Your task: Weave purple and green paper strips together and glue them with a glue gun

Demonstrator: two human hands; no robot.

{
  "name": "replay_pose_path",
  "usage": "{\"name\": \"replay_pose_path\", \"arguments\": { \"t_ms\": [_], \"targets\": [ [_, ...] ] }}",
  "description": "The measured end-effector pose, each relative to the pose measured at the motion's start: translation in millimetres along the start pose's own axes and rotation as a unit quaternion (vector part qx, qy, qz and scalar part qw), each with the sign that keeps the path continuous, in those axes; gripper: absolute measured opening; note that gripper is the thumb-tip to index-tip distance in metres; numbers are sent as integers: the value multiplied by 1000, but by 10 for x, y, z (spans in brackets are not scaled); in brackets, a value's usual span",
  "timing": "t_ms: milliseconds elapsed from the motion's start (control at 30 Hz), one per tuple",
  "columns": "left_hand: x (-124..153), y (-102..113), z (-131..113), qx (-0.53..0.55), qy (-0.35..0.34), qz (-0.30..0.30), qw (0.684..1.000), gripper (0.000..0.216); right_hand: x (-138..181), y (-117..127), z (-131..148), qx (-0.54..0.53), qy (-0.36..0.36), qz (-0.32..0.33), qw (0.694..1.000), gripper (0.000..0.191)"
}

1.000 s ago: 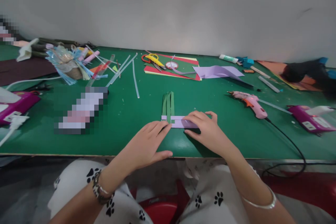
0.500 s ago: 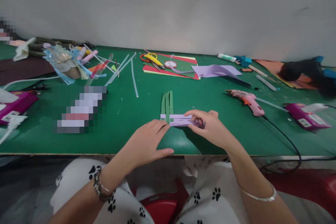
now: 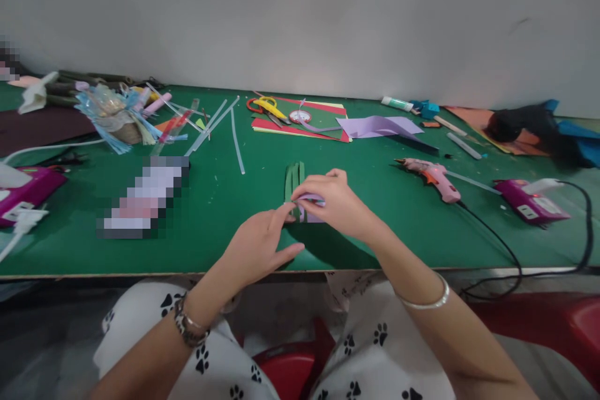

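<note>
Several green paper strips (image 3: 294,176) lie side by side on the table in front of me, crossed by purple paper strips (image 3: 314,217) on their near part. My left hand (image 3: 253,240) rests at the near left of this piece, its fingertips pressing on the strips and its thumb stretched apart on the table side. My right hand (image 3: 337,199) is over the crossing, thumb and fingers pinching a raised, bent purple paper strip (image 3: 313,197) beside the left fingertips. Both hands cover part of the weave.
A pink glue gun (image 3: 434,180) with a cord lies to the right, by a purple power strip (image 3: 532,201). Behind are scissors (image 3: 269,107), stacked coloured paper (image 3: 300,131) and purple paper (image 3: 379,127). Clear glue sticks (image 3: 237,140) lie left. The table's front edge (image 3: 281,272) is close.
My right hand has moved left from the purple strips' right end to the green strips, bending a purple strip up and over. My left hand has stayed nearly in place.
</note>
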State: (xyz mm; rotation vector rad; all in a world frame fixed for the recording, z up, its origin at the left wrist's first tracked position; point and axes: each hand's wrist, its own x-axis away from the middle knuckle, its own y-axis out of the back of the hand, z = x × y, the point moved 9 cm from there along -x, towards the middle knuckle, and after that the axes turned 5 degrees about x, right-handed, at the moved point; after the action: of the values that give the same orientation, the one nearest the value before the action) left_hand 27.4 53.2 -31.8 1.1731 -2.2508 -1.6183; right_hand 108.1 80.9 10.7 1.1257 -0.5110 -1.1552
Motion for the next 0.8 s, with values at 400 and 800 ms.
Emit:
{"name": "replay_pose_path", "arguments": {
  "t_ms": [400, 800],
  "targets": [
    [-111, 43, 320, -79, 242, -19, 967, 22, -81, -189, 122, -115, 41, 30, 992, 11],
    [-102, 44, 339, -69, 239, -17, 968, 38, 662, 883, -1067, 114, -268, -229, 929, 21]
  ]
}}
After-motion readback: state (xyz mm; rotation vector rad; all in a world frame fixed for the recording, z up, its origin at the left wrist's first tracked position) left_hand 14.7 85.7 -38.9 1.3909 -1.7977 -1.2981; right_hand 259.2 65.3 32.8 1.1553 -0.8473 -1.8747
